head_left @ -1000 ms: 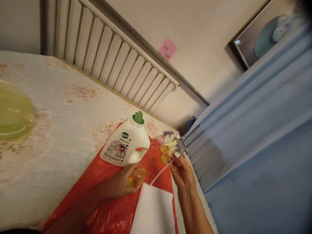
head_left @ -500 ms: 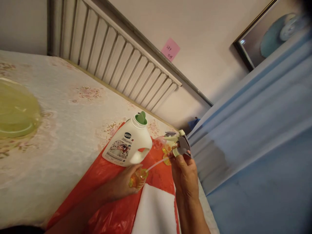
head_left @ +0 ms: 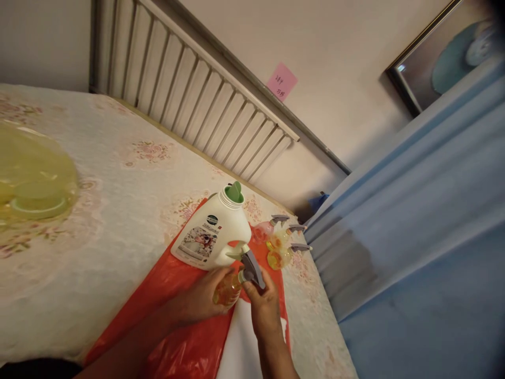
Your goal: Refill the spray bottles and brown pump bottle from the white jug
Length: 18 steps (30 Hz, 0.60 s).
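Landmark: white plastic jug with a printed label, a moulded handle and an open threaded neck, a green piece showing inside it; the jug stands on the red plastic sheet.
Left hand: closed around the small clear ribbed bottle of amber liquid, just below the jug in the view.
Right hand: fingers closed on the grey and pale-green trigger spray head, below and right of the jug.
Bottle and spray head: the small bottle is tilted, its neck meeting the base of the spray head; whether the threads are engaged, I cannot tell. The spray nozzle overlaps the jug's handle area in the view; contact is unclear.
Other spray bottles: right of the jug, grouped close together, one with pink liquid and two with yellow, all with grey triggers.
White sheet: a flat white rectangular piece on the red plastic, below the jug and partly behind the right hand.
Basin: translucent yellow round basin, well apart to the left of the jug, on the pale floral tablecloth.
Backdrop: cream ribbed radiator and pink handwritten note above the jug; blue curtain far right.
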Tool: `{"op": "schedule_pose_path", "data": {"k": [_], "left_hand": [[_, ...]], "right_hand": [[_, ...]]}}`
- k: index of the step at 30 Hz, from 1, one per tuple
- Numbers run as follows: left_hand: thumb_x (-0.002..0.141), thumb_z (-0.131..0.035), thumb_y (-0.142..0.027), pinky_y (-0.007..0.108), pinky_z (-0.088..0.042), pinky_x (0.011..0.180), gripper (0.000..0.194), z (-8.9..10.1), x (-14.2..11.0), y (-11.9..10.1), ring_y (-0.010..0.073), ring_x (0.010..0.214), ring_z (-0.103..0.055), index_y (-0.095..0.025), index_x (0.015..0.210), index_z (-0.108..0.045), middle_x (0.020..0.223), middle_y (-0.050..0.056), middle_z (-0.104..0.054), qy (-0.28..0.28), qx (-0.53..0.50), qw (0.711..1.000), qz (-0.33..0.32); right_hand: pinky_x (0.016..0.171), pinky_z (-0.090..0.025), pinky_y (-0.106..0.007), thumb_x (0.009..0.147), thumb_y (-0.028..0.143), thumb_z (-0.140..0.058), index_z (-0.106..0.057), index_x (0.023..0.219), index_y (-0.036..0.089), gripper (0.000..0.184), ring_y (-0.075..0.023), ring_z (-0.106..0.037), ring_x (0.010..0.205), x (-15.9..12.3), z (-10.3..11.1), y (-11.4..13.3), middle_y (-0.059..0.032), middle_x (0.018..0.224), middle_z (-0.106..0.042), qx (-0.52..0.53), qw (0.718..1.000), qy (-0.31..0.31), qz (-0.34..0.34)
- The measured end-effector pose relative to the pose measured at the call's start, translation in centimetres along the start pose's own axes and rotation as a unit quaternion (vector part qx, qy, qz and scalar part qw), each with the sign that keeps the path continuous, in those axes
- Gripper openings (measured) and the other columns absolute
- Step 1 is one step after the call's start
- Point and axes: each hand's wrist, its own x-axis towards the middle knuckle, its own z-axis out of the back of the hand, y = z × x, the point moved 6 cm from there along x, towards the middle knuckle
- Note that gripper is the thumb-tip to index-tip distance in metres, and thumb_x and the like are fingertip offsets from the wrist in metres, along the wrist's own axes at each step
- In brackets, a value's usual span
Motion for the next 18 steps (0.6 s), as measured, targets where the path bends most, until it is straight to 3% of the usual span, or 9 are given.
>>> {"op": "schedule_pose_path", "data": {"k": [4, 10, 18], "left_hand": [[0.072, -0.069, -0.022, 0.035, -0.044, 0.107, 0.067, -0.2, 0.1, -0.2, 0.0263, 0.129, -0.050, -0.025, 0.134, -0.044, 0.140, 0.006, -0.053, 0.024, -0.029, 0.999, -0.010], [0.071, -0.068, -0.018, 0.040, -0.041, 0.110, 0.066, -0.1, 0.0, -0.6, 0.0275, 0.129, -0.049, -0.025, 0.133, -0.046, 0.137, 0.006, -0.055, 0.012, -0.013, 0.999, -0.029], [0.072, -0.071, -0.025, 0.041, -0.039, 0.112, 0.073, -0.4, 0.1, 0.7, 0.0277, 0.133, -0.046, -0.026, 0.139, -0.042, 0.144, 0.007, -0.049, 0.010, -0.010, 1.000, 0.007]], "right_hand": [[0.091, -0.049, -0.036, 0.077, 0.026, -0.071, -0.067, 0.115, 0.021, 0.038, -0.0237, -0.065, 0.100, -0.3, -0.2, -0.7, -0.0051, 0.108, -0.072, -0.026, 0.999, 0.014, -0.015], [0.091, -0.046, -0.033, 0.077, 0.024, -0.070, -0.069, 0.110, 0.022, 0.034, -0.0224, -0.064, 0.099, -0.4, -0.5, 0.6, -0.0031, 0.106, -0.072, -0.077, 0.997, 0.026, -0.008], [0.074, -0.048, -0.028, 0.069, 0.024, -0.076, -0.068, 0.092, 0.019, 0.024, -0.0186, -0.062, 0.079, -0.2, 0.0, 0.6, 0.0004, 0.084, -0.068, -0.113, 0.994, -0.004, -0.006]]}}
